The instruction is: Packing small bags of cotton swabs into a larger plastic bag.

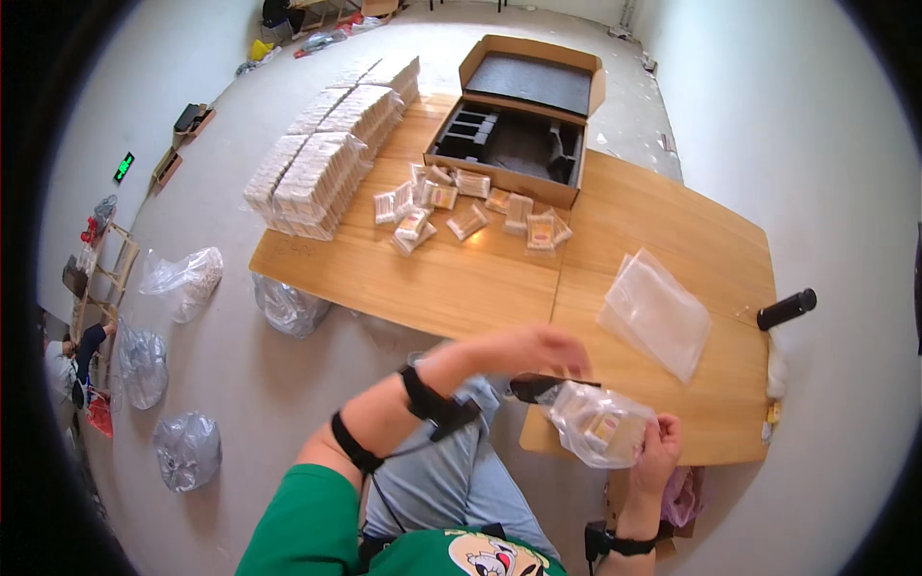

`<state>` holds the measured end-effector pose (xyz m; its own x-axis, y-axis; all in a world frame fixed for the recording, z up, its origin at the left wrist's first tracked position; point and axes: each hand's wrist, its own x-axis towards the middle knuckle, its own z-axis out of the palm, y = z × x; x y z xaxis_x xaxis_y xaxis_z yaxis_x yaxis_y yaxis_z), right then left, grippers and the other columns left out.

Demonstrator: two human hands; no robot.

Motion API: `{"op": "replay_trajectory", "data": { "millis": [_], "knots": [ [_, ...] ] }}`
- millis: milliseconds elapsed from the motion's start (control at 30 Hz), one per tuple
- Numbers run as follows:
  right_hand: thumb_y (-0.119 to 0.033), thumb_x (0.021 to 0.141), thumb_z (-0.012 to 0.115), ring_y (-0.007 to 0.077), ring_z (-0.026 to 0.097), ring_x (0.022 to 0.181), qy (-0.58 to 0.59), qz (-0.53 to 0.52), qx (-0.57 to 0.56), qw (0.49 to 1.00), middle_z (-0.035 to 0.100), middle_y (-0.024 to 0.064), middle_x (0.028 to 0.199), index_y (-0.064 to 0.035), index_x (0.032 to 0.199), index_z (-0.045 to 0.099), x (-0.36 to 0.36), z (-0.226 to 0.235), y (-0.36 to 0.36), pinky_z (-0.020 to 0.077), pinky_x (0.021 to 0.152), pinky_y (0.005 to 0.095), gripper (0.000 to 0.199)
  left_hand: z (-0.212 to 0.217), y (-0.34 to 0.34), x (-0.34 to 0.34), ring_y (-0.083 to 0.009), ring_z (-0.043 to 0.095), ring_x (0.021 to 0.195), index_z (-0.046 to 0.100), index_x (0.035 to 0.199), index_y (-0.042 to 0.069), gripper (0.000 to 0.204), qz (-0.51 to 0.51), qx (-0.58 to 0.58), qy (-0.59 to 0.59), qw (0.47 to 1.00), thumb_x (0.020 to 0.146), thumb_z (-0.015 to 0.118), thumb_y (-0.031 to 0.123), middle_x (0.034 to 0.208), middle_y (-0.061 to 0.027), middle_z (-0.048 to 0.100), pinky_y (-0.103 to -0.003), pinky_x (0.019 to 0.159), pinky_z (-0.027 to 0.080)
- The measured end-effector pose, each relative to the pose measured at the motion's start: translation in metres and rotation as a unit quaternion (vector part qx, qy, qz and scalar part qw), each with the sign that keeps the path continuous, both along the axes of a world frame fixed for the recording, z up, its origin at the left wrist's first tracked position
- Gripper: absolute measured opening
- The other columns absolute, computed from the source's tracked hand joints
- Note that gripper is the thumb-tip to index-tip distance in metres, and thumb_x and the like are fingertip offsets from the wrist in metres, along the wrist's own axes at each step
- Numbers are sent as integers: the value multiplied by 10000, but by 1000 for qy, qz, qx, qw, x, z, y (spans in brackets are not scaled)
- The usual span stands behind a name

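Observation:
My right hand pinches the edge of a clear plastic bag at the table's near right edge. Inside the bag show small packs with yellow labels. My left hand hovers above and left of the bag, blurred, its fingers stretched out and holding nothing I can see. A dark flat object lies against the bag's left end; its kind is unclear. Farther back, several small clear packs of thin sticks are scattered over the table.
Flat clear bags lie on the wooden table, near a black cylinder at its right edge. An open cardboard box with black lining stands behind the packs. Wrapped white bundles are stacked at left. Filled plastic bags sit on the floor.

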<state>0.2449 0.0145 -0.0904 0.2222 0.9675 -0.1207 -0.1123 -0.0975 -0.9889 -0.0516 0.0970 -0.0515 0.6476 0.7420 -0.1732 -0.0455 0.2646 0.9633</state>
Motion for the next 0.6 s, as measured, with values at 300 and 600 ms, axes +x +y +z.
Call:
{"op": "replay_trajectory", "data": {
  "millis": [300, 600],
  "knots": [
    [-12, 869, 549, 42, 444, 581, 58, -46, -28, 997, 516, -15, 740, -38, 886, 517, -1, -40, 6, 360, 505, 179, 45, -194, 128, -326, -402, 155, 1381, 301, 1439, 156, 822, 421, 283, 658, 557, 816, 485, 660, 1484, -246, 192, -447, 1119, 188],
    [-71, 881, 574, 35, 424, 456, -28, -72, -44, 996, 548, 7, 705, -52, 902, 508, 3, -34, 2, 335, 407, 168, 72, -158, 135, -224, -356, 112, 1406, 410, 1390, 292, 734, 372, 156, 625, 668, 782, 461, 700, 1511, -69, 257, -649, 1064, 86]
  ]
}}
